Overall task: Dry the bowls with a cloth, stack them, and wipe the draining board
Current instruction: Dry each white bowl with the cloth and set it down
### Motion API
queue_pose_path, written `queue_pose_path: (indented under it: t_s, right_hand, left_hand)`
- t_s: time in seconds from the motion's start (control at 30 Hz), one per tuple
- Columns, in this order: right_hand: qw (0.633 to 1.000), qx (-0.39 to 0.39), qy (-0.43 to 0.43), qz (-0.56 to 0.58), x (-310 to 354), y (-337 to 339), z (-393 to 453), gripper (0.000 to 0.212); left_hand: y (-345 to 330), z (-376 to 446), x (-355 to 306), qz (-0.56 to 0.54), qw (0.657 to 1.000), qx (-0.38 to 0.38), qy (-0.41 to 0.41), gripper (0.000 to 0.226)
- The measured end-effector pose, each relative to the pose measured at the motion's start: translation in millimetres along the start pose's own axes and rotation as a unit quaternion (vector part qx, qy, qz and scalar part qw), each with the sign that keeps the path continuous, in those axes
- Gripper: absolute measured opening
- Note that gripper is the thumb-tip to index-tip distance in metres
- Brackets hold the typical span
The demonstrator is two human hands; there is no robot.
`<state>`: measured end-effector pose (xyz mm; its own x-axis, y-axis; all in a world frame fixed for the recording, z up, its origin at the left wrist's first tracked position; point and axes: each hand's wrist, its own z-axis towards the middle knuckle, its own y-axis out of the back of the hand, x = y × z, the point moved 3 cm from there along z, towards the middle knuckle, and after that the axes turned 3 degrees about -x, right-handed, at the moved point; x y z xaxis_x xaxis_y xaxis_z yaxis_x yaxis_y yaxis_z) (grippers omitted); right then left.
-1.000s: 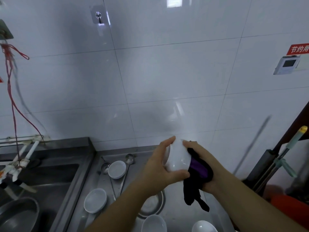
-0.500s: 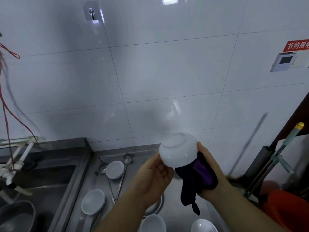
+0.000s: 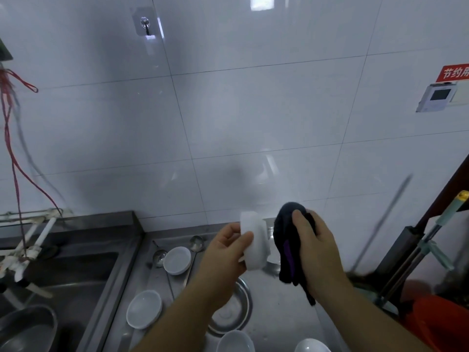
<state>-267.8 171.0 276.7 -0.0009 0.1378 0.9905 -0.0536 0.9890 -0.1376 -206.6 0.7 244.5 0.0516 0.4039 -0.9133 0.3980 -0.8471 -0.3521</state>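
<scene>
Our left hand (image 3: 223, 252) grips a white bowl (image 3: 255, 241); at its 3 o'clock, our right hand (image 3: 314, 247) clutches a dark cloth (image 3: 285, 237).

Steel draining board (image 3: 286, 311): white bowls (image 3: 177, 260), spoons (image 3: 196, 243), metal plate (image 3: 233, 313).

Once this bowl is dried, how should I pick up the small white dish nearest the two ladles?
Come from above and pinch the rim of the small white dish, probably on its near right side: it sits upright and shallow on the draining board, and the ladles crowd its far edge.
</scene>
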Motion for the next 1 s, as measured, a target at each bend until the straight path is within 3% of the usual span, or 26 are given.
queue_pose_path:
  t_s: [0.07,0.17,0.23,0.3,0.4,0.5,0.57,0.67,0.77,0.9,1.0]
  right_hand:
    - [0.982,0.044,0.164,-0.078,14.9,-6.8,-6.8,0.017]
    - [0.881,0.13,0.395,-0.226,19.2,-13.9,-15.6,0.026]
    - [0.843,0.172,0.442,-0.255,17.7,-16.0,-13.1,0.033]
    - [0.862,0.187,0.401,-0.25,16.8,-16.5,-6.1,0.038]
    - [0.926,0.144,0.285,-0.2,21.0,-15.2,6.5,0.038]
    - [0.98,0.101,0.146,-0.092,25.1,-12.8,21.8,0.026]
    - [0.996,0.083,0.042,0.009,21.7,-13.9,27.6,0.03]
    - [0.977,0.062,-0.128,0.158,10.2,-12.9,30.6,0.036]
    - [0.938,0.066,-0.237,0.245,-1.9,-10.2,22.6,0.037]
    - [0.9,0.074,-0.304,0.304,-17.6,-12.0,5.2,0.032]
    - [0.899,0.062,-0.309,0.302,-17.5,-9.4,3.8,0.034]
  left_hand:
    - [-7.9,-5.0,1.4,0.033,0.998,0.055,-0.01,0.025]
    - [-11.5,-9.7,-0.6,0.03,0.991,0.126,-0.011,0.028]
    - [-11.1,-12.5,-3.9,0.035,0.988,0.15,-0.01,0.033]
    - [-12.0,-17.1,-6.0,0.047,0.984,0.171,-0.008,0.034]
    - [-13.6,-23.1,-7.7,0.058,0.98,0.189,-0.012,0.026]
    - [-17.3,-26.7,-14.2,0.053,0.978,0.201,-0.033,0.024]
    - [-21.0,-28.3,-19.1,0.041,0.977,0.206,-0.044,0.021]
    - [-26.1,-29.5,-23.5,0.011,0.975,0.213,-0.055,0.014]
    - [-31.9,-29.1,-26.7,-0.029,0.978,0.203,-0.048,0.012]
    - [-38.8,-25.2,-23.0,-0.028,0.982,0.181,-0.042,0.012]
    - [-39.5,-24.0,-18.2,-0.001,0.986,0.167,-0.029,0.028]
